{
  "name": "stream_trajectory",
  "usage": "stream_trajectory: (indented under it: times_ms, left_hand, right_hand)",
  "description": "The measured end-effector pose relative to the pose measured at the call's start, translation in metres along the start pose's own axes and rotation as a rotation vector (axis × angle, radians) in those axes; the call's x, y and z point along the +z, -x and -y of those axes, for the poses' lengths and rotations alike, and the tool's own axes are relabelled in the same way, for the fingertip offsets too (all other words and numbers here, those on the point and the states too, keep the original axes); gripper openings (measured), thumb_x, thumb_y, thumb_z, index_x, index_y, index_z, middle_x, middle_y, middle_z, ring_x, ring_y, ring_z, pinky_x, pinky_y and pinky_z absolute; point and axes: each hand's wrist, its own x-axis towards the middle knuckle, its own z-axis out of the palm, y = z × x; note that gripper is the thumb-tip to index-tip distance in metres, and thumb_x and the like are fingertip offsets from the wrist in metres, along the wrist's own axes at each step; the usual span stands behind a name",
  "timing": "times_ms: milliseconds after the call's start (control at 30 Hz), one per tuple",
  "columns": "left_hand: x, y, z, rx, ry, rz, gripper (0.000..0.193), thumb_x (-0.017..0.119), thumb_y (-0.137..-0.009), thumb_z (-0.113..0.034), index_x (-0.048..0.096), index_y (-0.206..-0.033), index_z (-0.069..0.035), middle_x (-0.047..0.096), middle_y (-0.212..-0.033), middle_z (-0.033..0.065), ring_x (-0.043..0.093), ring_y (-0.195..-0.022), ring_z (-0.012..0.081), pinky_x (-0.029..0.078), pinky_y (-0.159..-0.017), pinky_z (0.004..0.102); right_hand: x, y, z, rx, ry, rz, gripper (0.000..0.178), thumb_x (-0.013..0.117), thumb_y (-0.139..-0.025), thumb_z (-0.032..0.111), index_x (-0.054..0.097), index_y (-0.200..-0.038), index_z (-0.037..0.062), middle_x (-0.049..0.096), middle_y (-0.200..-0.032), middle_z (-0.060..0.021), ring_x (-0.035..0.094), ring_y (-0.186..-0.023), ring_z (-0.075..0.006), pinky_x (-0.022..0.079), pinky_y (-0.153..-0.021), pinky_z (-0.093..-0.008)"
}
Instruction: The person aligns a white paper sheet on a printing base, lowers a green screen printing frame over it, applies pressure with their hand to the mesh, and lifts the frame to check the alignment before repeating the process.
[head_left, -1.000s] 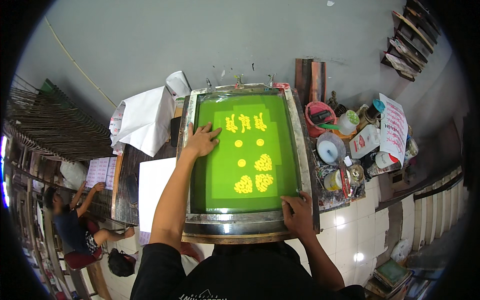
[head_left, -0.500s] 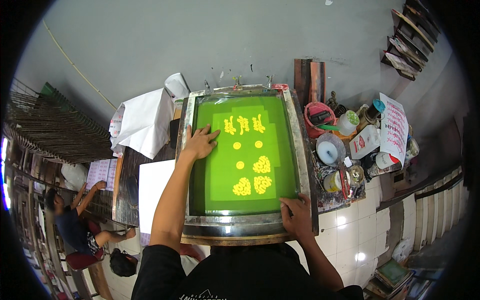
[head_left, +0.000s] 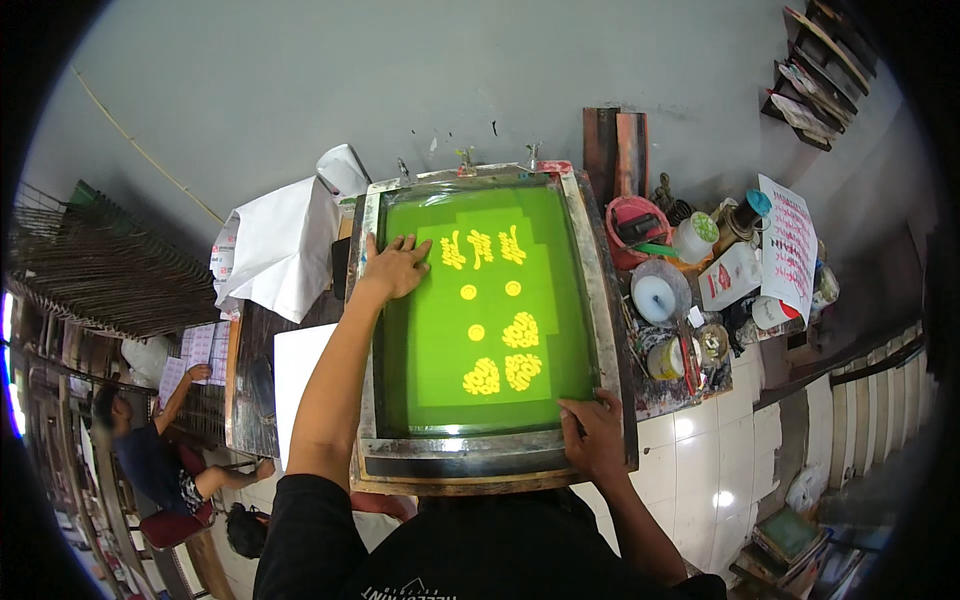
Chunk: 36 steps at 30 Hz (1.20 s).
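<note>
A screen printing frame (head_left: 470,446) with grey metal-like rails and a green mesh (head_left: 450,210) lies in front of me. Its yellow design areas show characters, small round marks and larger rounded clusters. A shiny surface with glare covers the mesh. My left hand (head_left: 396,268) lies open across the left rail, its fingers spread flat on the green area. At the lower right corner, my right hand (head_left: 596,430) has its thumb over the mesh and its other fingers bent around the frame's right rail. The underside of that grip is hidden.
White paper sheets (head_left: 303,390) and a white bag (head_left: 285,245) lie left of the frame. Ink tubs, a pink basin (head_left: 628,215) and a white bowl (head_left: 655,298) crowd the right. Several metal clamps stand along the back edge. Another person (head_left: 150,450) sits at far left.
My left hand shifts slightly, its fingers still spread on the mesh. My right hand keeps its place at the corner. The view has turned a little; the other person's arm has moved over the papers.
</note>
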Motion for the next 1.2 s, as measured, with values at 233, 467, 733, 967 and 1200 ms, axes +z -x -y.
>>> stream_trajectory:
  times_ms: [233, 467, 733, 967, 1200]
  left_hand:
    - [-0.001, -0.001, -0.003, 0.002, 0.034, 0.011, 0.062, 0.044, -0.107, -0.043, 0.029, -0.165, -0.027, 0.029, -0.171, 0.0094, 0.029, -0.157, 0.0278, 0.002, -0.122, 0.0737]
    - [0.0, 0.002, 0.0, -0.032, 0.161, -0.06, 0.056, 0.044, -0.107, -0.034, 0.038, -0.162, -0.023, 0.031, -0.17, 0.0104, 0.028, -0.158, 0.0269, 0.002, -0.121, 0.0745]
    - [0.004, 0.096, -0.01, 0.019, 0.608, -0.447, 0.052, 0.057, -0.103, -0.027, 0.051, -0.153, -0.013, 0.045, -0.163, 0.0134, 0.032, -0.156, 0.0271, 0.004, -0.125, 0.063]
    - [0.045, 0.239, 0.013, -0.241, 1.069, -0.737, 0.034, 0.061, -0.102, -0.019, 0.074, -0.115, 0.009, 0.055, -0.154, 0.0172, 0.056, -0.137, 0.0308, 0.041, -0.114, 0.0386]
    - [0.092, 0.303, -0.005, -0.415, 1.035, -0.661, 0.035, 0.062, -0.102, -0.017, 0.069, -0.129, 0.004, 0.068, -0.137, 0.0196, 0.058, -0.135, 0.0326, 0.039, -0.117, 0.0423]
  right_hand:
    - [-0.001, 0.004, -0.002, -0.006, 0.019, 0.005, 0.017, 0.069, -0.091, 0.002, 0.073, -0.107, 0.006, 0.075, -0.092, -0.0115, 0.071, -0.089, -0.0275, 0.042, -0.107, -0.0476]
    - [0.003, 0.004, -0.005, -0.036, 0.007, 0.008, 0.019, 0.071, -0.087, 0.006, 0.071, -0.106, 0.0067, 0.073, -0.093, -0.0096, 0.07, -0.092, -0.0268, 0.04, -0.106, -0.0497]
    - [-0.014, 0.011, 0.008, -0.185, 0.141, 0.196, 0.043, 0.078, -0.087, 0.033, 0.07, -0.118, 0.0042, 0.07, -0.116, -0.0113, 0.063, -0.115, -0.0281, 0.033, -0.114, -0.0537]
    - [-0.005, 0.02, 0.012, -0.22, 0.126, 0.304, 0.058, 0.08, -0.086, 0.041, 0.068, -0.126, 0.0016, 0.066, -0.127, -0.0159, 0.058, -0.126, -0.0303, 0.029, -0.118, -0.0551]
    - [-0.004, -0.002, 0.024, -0.162, 0.31, 0.281, 0.066, 0.064, -0.097, 0.052, 0.063, -0.126, -0.0066, 0.063, -0.131, -0.023, 0.054, -0.131, -0.035, 0.027, -0.118, -0.0633]
